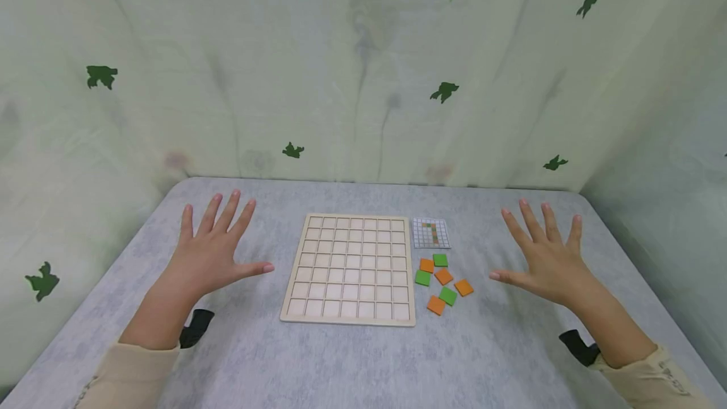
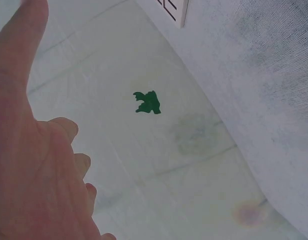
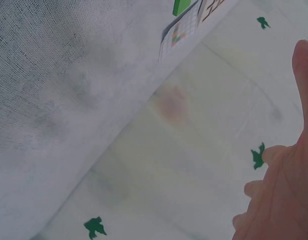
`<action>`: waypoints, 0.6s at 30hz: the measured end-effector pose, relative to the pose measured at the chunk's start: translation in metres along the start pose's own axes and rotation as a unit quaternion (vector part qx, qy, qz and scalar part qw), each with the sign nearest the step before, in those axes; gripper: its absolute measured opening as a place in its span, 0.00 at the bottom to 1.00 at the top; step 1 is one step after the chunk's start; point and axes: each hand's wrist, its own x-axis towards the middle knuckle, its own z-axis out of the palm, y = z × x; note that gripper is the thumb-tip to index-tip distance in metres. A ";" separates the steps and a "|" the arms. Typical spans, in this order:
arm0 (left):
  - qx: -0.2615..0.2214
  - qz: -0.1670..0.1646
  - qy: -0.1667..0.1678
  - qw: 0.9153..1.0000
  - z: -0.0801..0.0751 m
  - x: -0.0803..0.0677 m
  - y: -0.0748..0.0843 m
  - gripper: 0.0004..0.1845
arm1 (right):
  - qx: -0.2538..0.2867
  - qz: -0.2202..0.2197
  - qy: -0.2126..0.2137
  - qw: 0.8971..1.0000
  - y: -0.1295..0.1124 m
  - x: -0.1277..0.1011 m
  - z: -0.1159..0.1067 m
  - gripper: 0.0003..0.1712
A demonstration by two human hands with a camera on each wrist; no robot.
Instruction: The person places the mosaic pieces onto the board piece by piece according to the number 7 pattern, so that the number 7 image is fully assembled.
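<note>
My left hand (image 1: 210, 257) is held with fingers spread, to the left of a pale wooden grid board (image 1: 337, 267), and holds nothing. On the far right my right hand (image 1: 551, 267) also has its fingers spread and holds nothing. Between the board and that hand lie several loose square tiles, some orange, like the orange tile (image 1: 464, 287), and some green, like the green tile (image 1: 448, 296). Behind them a small pattern card (image 1: 431, 233) shows a grid with coloured squares. In the right wrist view the card (image 3: 180, 36) appears near the top edge beside a green tile (image 3: 181, 6).
A grey-blue mottled table top (image 1: 341, 365) carries everything. Behind and at both sides hangs a pale curtain (image 1: 318, 68) printed with dark green birds and leaves. Black bands (image 1: 196, 328) show at both wrists, by beige sleeves (image 1: 133, 374).
</note>
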 end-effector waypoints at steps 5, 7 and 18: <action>0.004 -0.002 -0.006 1.000 0.000 0.000 0.000 0.59 | -0.003 0.000 -0.005 1.000 -0.002 0.002 0.001 0.62; 0.007 -0.002 -0.007 1.000 0.000 0.000 0.000 0.59 | -0.003 0.001 -0.006 1.000 -0.003 0.003 0.002 0.62; 0.023 0.012 0.003 1.000 0.001 0.002 -0.001 0.59 | -0.002 -0.020 0.022 1.000 -0.001 0.005 0.000 0.64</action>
